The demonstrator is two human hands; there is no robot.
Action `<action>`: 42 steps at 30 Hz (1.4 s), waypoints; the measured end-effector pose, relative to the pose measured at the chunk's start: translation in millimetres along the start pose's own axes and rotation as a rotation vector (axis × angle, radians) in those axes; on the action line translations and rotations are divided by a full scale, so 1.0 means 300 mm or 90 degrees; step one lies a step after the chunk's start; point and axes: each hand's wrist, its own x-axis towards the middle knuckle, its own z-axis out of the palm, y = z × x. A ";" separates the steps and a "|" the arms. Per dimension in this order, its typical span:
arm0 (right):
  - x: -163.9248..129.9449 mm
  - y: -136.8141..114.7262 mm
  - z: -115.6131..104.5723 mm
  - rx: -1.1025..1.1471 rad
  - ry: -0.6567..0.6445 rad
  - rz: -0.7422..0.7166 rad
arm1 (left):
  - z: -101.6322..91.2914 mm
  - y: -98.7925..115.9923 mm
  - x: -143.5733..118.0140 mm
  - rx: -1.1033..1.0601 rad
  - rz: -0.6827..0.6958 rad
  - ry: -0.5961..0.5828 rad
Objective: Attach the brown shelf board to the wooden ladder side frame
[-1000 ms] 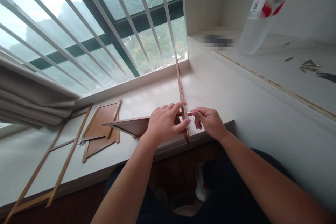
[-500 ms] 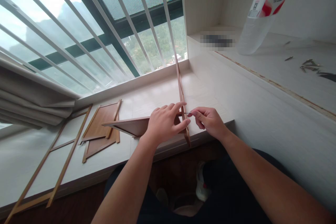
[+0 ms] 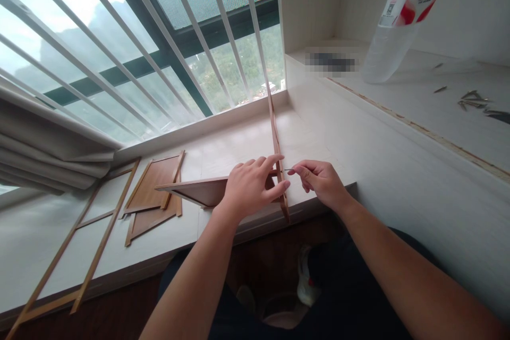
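Barely visible screw (image 3: 287, 170), perhaps, in right hand (image 3: 322, 183) grip, left hand (image 3: 249, 188) hiding panel (image 3: 195, 191) joint

Daylight, soft and overcast, reaches you through the barred window (image 3: 139, 53) at upper left, where the sky blows out to white glare; the pale sill (image 3: 223, 154) reads bright, the space below its edge falls dim. Shadows under your hands are faint and diffuse. Wide-angle bending curves the frame edges, and one patch on the upper ledge (image 3: 332, 62) is pixelated.
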 end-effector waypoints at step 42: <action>0.009 0.024 0.007 -0.071 -0.050 -0.006 | 0.000 0.001 -0.002 0.000 0.004 0.004</action>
